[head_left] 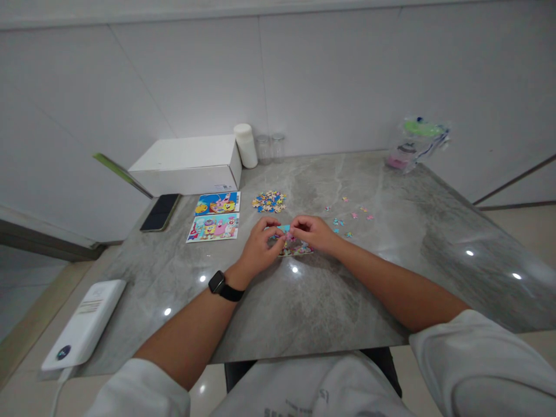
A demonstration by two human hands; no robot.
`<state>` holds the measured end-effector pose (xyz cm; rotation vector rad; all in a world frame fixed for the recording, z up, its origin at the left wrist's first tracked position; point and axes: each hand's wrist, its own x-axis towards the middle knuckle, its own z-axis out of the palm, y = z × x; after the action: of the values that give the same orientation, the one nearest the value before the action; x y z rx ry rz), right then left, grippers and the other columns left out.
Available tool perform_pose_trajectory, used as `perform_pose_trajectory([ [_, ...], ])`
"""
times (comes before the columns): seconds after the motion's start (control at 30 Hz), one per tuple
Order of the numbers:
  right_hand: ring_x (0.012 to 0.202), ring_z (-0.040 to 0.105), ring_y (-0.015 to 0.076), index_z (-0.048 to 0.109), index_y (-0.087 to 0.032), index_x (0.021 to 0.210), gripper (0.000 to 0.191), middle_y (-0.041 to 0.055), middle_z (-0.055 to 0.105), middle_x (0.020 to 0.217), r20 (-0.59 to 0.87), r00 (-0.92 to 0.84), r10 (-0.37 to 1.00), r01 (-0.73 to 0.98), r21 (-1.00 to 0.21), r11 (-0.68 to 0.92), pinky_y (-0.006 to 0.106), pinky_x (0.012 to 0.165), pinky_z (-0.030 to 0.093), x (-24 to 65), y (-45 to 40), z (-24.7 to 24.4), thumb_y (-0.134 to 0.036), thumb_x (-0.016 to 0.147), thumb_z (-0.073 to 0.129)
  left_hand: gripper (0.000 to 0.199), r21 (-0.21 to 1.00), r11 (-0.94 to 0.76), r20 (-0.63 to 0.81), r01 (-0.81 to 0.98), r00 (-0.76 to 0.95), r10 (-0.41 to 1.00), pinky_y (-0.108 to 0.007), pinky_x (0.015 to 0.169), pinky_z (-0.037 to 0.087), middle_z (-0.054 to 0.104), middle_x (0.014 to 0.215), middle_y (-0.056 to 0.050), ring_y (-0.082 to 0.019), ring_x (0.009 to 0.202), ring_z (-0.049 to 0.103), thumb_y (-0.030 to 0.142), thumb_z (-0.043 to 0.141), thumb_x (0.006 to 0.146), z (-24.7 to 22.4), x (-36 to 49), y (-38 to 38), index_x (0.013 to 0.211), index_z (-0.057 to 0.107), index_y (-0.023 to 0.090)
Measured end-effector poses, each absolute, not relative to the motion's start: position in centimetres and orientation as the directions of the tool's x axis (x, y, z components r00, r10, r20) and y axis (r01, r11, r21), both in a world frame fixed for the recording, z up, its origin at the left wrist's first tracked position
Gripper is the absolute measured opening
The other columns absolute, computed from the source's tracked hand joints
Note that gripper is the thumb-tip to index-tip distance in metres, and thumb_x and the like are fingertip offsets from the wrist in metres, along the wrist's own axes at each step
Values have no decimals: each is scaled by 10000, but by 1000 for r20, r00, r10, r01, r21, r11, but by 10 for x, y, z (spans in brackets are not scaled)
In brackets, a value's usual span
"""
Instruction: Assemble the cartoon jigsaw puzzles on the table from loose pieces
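A partly assembled cartoon jigsaw puzzle [297, 250] lies on the grey table in front of me, with both hands over it. My left hand [263, 243], wearing a black watch on its wrist, has its fingers curled in at the puzzle's left side. What its fingertips grip, if anything, is too small to make out. Thumb and index finger of my right hand [313, 231] pinch at a small pinkish puzzle piece over the middle of the puzzle. Loose puzzle pieces [339, 222] lie scattered to the right. Behind the hands is a heap of pieces [270, 201].
Two cartoon picture cards [215, 227] lie left of the heap, near a phone [160, 212]. Along the wall stand a white box [186, 165], a white bottle [246, 146] and two glasses [278, 148]. A plastic bag [417, 145] is back right; a white device [87, 324] sits front left.
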<state>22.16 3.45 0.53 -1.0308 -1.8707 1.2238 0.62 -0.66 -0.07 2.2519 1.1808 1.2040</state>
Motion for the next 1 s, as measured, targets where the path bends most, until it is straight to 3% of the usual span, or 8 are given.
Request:
perform_pose_trajectory([
  [0.33, 735, 572, 155, 678, -203, 887, 313, -7, 651, 788, 141, -439, 887, 249, -930, 271, 277, 694, 449, 223, 36, 9, -514, 872, 656, 133, 644, -561, 518, 519, 243, 820, -431, 1031, 551, 623, 1146, -79, -215, 1126, 628, 276, 647, 986, 2, 6, -4, 880, 692, 211],
  [0.6, 670, 529, 138, 687, -187, 823, 288, -17, 628, 712, 87, -486, 870, 304, -916, 262, 273, 654, 415, 233, 45, 15, -475, 815, 695, 108, 592, -607, 535, 530, 304, 788, -432, 1028, 544, 616, 1172, -86, -223, 1131, 632, 269, 656, 979, -1, 4, -5, 920, 720, 206],
  [0.73, 667, 546, 137, 694, -184, 809, 303, -23, 633, 700, 16, -512, 859, 324, -922, 211, 274, 655, 427, 249, 58, 19, -485, 798, 719, 69, 571, -599, 523, 562, 313, 793, -432, 1024, 534, 634, 1172, -86, -226, 1124, 633, 240, 662, 960, -2, 3, -3, 985, 718, 209],
  [1.0, 598, 542, 128, 757, -184, 808, 292, -14, 678, 675, -128, -569, 813, 442, -881, 170, 259, 585, 402, 260, 63, 15, -473, 769, 744, 205, 501, -581, 444, 641, 386, 808, -465, 1034, 507, 669, 1195, -78, -264, 1147, 628, 215, 735, 885, -9, 2, -2, 1087, 702, 230],
])
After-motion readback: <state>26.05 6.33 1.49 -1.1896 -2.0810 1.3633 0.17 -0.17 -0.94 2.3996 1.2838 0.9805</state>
